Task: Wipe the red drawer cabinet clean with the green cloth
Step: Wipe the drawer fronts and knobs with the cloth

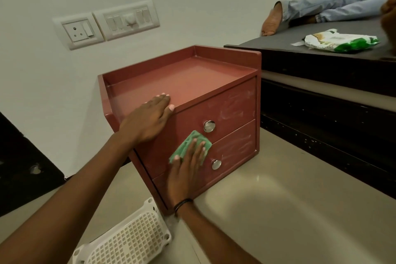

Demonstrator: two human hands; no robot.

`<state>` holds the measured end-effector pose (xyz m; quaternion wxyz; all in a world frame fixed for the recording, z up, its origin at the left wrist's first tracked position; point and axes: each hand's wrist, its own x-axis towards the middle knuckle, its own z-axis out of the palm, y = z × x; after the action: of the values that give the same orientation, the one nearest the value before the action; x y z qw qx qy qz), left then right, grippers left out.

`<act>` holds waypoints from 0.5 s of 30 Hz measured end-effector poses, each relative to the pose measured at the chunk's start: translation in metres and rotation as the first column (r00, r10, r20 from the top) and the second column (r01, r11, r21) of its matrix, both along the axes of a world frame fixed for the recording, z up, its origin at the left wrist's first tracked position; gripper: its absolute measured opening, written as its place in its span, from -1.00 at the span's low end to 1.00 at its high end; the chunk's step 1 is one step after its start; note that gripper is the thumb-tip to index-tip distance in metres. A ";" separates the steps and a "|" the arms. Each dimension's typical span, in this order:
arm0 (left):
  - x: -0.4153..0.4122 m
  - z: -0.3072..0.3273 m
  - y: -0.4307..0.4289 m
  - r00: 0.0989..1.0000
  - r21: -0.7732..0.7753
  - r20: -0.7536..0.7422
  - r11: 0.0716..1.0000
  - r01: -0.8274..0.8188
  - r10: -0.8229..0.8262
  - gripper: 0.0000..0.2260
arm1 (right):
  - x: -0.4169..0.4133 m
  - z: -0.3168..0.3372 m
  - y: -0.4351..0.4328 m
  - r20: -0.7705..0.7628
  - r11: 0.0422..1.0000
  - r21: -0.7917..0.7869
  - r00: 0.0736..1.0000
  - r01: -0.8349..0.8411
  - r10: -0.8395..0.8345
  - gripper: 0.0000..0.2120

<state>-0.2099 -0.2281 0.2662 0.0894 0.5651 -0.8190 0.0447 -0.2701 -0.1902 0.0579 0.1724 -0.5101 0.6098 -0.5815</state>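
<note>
Red drawer cabinet (192, 83) stands on the beige floor (289, 199) by the wall. Left hand (147, 122) flat, fingers spread, on its top front edge. Right hand (186, 173) presses green cloth (190, 146) flat against the front, between the 2 drawers.

Green cloth (191, 146), red cabinet (184, 79)

Home bedroom: dark bed (321, 64), person's legs (321, 9) resting, wall switchboard (126, 19).
</note>
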 end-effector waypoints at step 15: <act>0.004 0.004 0.006 1.000 0.037 0.016 0.999 0.018 -0.019 -0.40 | -0.012 0.054 0.002 -0.432 0.958 -0.209 0.898 -0.195 0.089 -0.36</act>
<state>-0.2058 -0.2223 0.2704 0.0728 0.5587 -0.8255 0.0333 -0.2820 -0.1885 0.1123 0.0154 -0.6836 0.5162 -0.5157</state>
